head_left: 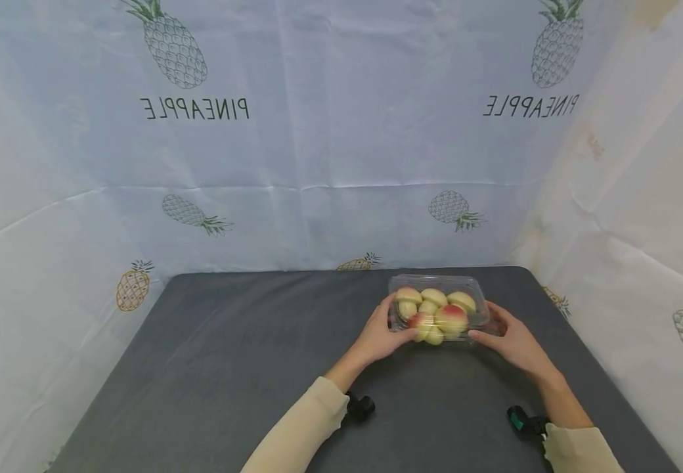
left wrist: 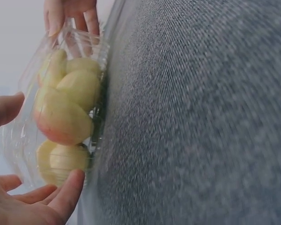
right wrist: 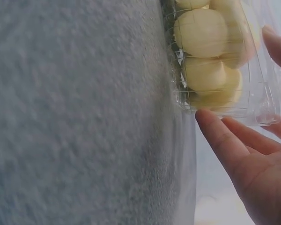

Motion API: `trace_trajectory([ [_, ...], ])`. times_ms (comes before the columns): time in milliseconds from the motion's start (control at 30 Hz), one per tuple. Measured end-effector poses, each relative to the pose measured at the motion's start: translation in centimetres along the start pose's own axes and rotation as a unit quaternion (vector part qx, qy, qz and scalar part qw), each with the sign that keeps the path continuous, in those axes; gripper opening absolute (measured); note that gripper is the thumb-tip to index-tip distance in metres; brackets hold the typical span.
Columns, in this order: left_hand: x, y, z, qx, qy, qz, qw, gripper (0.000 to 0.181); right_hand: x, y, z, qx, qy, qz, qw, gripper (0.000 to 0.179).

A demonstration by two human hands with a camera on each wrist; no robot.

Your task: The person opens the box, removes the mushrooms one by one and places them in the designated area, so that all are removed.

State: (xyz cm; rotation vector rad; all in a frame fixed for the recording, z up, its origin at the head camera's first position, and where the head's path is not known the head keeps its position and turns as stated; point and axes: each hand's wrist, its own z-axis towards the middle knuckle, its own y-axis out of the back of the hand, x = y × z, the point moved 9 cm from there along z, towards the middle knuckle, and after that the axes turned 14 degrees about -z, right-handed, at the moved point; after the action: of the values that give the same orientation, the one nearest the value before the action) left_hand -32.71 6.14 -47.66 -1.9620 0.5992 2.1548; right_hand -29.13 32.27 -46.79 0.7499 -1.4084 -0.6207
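A clear plastic box [head_left: 436,282] of yellow-green, red-blushed fruit [head_left: 452,319] sits at the far right of the dark table. My left hand [head_left: 379,335] holds its left end, thumb at the near edge and fingers along the side. At the opposite end, my right hand [head_left: 515,338] grips the box the same way. In the left wrist view the fruit [left wrist: 63,117] shows through the clear wall, close above the cloth. The right wrist view has the fingers [right wrist: 225,140] at the lower corner of the box and the thumb over its upper side.
Dark grey cloth covers the table [head_left: 229,368]. A pale curtain [head_left: 330,131] printed with pineapples hangs behind the far edge and along both sides. Black wrist cameras [head_left: 360,407] sit at both sleeve cuffs.
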Motion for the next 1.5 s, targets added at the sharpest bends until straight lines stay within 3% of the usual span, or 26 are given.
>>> trace_trajectory([
  [433, 0.1, 2.2, -1.6, -0.007, 0.006, 0.027, 0.9996, 0.094, 2.3, -1.7, -0.2, 0.003, 0.013, -0.010, 0.9999, 0.094],
  [1067, 0.5, 5.5, -3.7, -0.035, 0.000, 0.027, 0.9990, 0.093, 4.7, -4.2, 0.2, -0.005, 0.004, -0.041, 0.9991, 0.100],
  [1500, 0.8, 7.8, -5.2, -0.044, 0.007, 0.032, 0.9985, 0.094, 7.0, -5.8, 0.4, -0.008, 0.004, -0.030, 0.9995, 0.099],
])
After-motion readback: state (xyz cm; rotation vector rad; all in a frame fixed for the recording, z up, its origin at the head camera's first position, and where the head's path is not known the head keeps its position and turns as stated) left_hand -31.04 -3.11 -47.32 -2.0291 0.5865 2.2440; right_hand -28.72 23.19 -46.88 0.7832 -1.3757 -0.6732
